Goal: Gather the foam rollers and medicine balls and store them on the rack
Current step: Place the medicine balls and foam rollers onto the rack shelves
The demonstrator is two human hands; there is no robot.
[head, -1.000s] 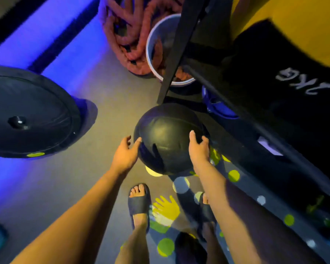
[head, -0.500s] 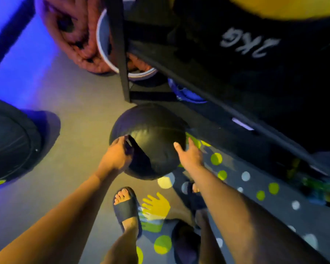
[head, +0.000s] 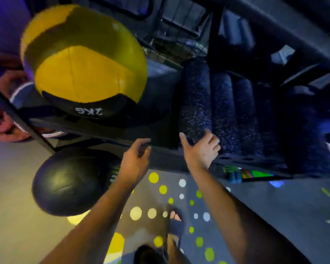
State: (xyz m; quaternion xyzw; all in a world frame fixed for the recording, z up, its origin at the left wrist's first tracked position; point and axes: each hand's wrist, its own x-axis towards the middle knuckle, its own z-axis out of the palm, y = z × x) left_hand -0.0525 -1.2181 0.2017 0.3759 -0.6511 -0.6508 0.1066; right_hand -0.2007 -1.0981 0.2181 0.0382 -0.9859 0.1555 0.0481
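You have let go of the black ball [head: 69,181]: half a second ago both hands were cupped on it, and now it sits on the floor at the foot of the rack [head: 111,130], apart from either hand. So that ball is not stored yet, and by the look of it you have turned to the shelf instead.

Your left hand [head: 134,161] hangs in front of the shelf edge, fingers loosely curled and spread, holding nothing. Your right hand [head: 200,149] has gone up to the near end of the nearest foam roller [head: 195,100]; the thumb is out to the left and the fingers [head: 213,142] lie against the speckled foam, but you cannot tell whether it is a real grip or only a touch.

That roller lies on the shelf beside at least 2 more rollers [head: 234,115]. The yellow ball [head: 84,67], marked 2kg as far as it reads, rests on the same shelf to the left.

The whole view is motion-blurred. The right part of the rack is dark, so the roller count there is unclear, and the lower shelf is mostly hidden.
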